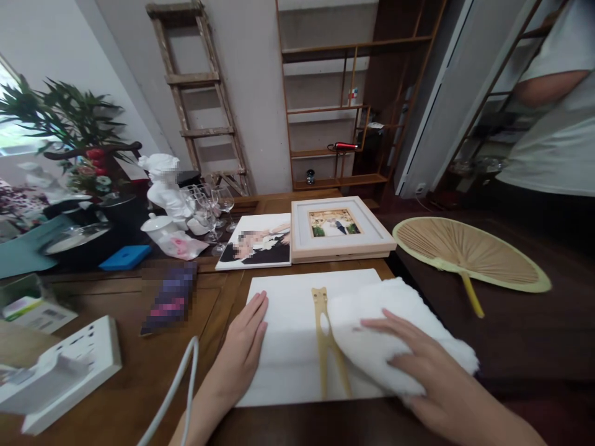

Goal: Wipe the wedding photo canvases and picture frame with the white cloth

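Note:
A white rectangular panel (279, 365) lies on the wooden table in front of me. A tan leg stand (320, 322), with a small plate at its top and two splayed legs, rests along the panel's middle. My left hand (246, 337) lies flat on the panel's left edge, fingers straight and together, holding nothing. Over the panel's right part is a fluffy white towel (400, 316), bunched and reaching past the right edge. My right hand (413, 353) grips the towel from the right, slightly blurred; its thumb side is partly hidden.
Behind the panel lie a framed picture (385, 234) and a photo panel (274, 260). A palm-leaf fan (506, 260) is at right. Left are a power strip (111, 347), a white cable (179, 378), wine glasses (225, 201) and a white figurine (162, 192). A person (558, 136) stands at right.

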A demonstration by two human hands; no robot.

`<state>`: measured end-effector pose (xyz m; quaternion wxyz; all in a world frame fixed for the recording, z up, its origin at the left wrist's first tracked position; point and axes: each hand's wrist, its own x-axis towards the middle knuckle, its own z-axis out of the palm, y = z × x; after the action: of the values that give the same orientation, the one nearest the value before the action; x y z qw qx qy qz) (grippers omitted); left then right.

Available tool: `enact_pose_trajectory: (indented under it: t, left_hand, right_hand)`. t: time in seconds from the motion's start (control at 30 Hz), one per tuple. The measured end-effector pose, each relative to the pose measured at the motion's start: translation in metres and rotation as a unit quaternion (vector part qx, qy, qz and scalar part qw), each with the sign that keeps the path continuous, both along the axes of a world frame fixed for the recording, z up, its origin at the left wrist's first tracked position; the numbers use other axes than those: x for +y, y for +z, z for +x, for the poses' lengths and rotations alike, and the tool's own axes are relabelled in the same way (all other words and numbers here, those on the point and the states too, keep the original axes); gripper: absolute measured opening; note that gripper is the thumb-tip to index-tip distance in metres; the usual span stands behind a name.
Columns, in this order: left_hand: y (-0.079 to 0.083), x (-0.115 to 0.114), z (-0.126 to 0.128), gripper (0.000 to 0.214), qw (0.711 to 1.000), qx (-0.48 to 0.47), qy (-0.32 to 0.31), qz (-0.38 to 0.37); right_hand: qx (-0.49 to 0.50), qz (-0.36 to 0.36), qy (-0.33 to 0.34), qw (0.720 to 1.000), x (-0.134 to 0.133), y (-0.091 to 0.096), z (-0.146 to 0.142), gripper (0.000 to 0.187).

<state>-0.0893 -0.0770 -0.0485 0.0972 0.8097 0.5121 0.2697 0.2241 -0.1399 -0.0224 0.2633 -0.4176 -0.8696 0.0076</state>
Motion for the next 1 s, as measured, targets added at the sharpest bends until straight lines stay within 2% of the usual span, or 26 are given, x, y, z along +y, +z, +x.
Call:
enact_pose_trajectory:
  t: [0.13, 0.2, 0.27, 0.37, 0.57, 0.67, 0.77, 0.87, 0.93, 1.0]
  left_hand:
    - [0.001, -0.002, 0.001, 0.043, 1.000, 0.009, 0.002, -0.005]
    - [0.001, -0.002, 0.001, 0.043, 1.000, 0.012, 0.003, -0.007]
    - [0.001, -0.003, 0.002, 0.043, 1.000, 0.012, 0.007, -0.010]
    - [0.003, -0.003, 0.003, 0.042, 1.000, 0.006, 0.010, -0.012]
    - [0.004, -0.005, 0.004, 0.042, 1.000, -0.010, 0.014, -0.023]
    - [0.004, -0.006, 0.005, 0.042, 0.999, -0.012, 0.021, -0.030]
    - [0.009, -0.004, 0.004, 0.042, 0.999, 0.006, 0.017, -0.033]
    - [0.025, -0.001, 0.005, 0.041, 0.997, 0.054, 0.008, -0.055]
    - [0.040, 0.003, 0.010, 0.038, 0.991, 0.096, 0.024, -0.090]
    - [0.054, 0.010, 0.020, 0.033, 0.979, 0.144, 0.067, -0.129]
  right_hand:
    - [-0.011, -0.041, -0.018, 0.999, 0.049, 0.001, -0.008, 0.025]
    - [-0.037, -0.034, -0.016, 0.999, 0.064, 0.001, -0.011, 0.031]
    - [-0.059, -0.018, -0.009, 0.998, 0.069, 0.000, -0.011, 0.039]
    - [-0.067, -0.008, 0.007, 0.998, 0.056, -0.003, -0.008, 0.041]
    - [-0.082, 0.014, 0.051, 0.995, -0.002, -0.002, -0.006, 0.033]
    - [-0.082, 0.028, 0.059, 0.994, -0.018, 0.000, -0.005, 0.030]
    - [-0.055, 0.029, 0.047, 0.997, -0.015, 0.000, -0.001, 0.032]
    - [-0.033, 0.008, 0.019, 0.999, -0.003, -0.003, 0.003, 0.035]
    - [-0.034, -0.006, -0.001, 0.999, 0.006, -0.006, 0.004, 0.037]
    - [-0.041, -0.008, -0.012, 0.999, 0.012, -0.008, 0.004, 0.037]
